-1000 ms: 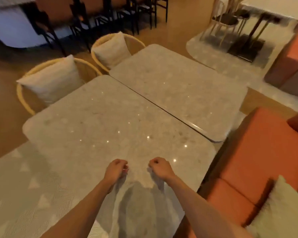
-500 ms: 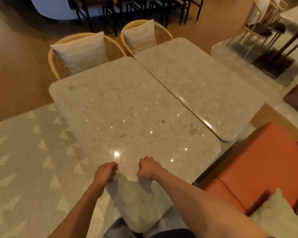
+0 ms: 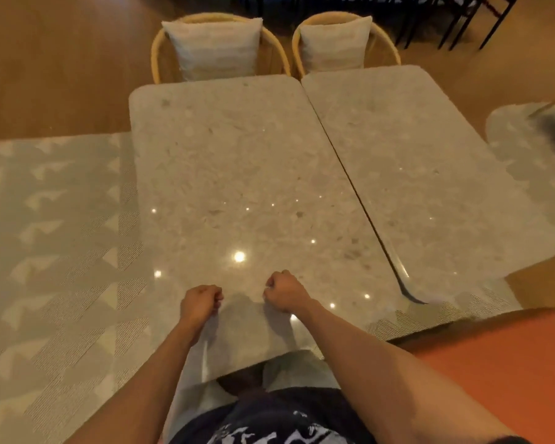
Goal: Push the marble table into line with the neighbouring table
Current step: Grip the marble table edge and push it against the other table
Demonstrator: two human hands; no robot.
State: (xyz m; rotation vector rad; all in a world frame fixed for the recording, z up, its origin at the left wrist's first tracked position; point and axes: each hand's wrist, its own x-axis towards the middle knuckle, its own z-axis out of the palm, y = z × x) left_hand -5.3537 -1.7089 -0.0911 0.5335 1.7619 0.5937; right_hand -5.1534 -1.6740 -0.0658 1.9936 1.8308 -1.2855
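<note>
The marble table (image 3: 231, 174) lies straight ahead of me, pale and speckled with light reflections. Its right edge runs close along the neighbouring table (image 3: 423, 174), with a thin dark gap between them. The marble table's near end reaches closer to me than the neighbour's near corner. My left hand (image 3: 201, 304) is a closed fist resting on the near part of the marble top. My right hand (image 3: 284, 294) is also a fist on the top, a little to the right. Neither hand holds anything.
Two wicker chairs with cream cushions (image 3: 213, 49) (image 3: 334, 43) stand at the tables' far ends. An orange sofa (image 3: 500, 363) is close on my right. A patterned rug (image 3: 52, 251) covers the floor on the left. Dark chairs (image 3: 462, 14) stand at the back.
My view has swung left so both tables now run straight away from me. My fists stay on the marble top in about the same place.
</note>
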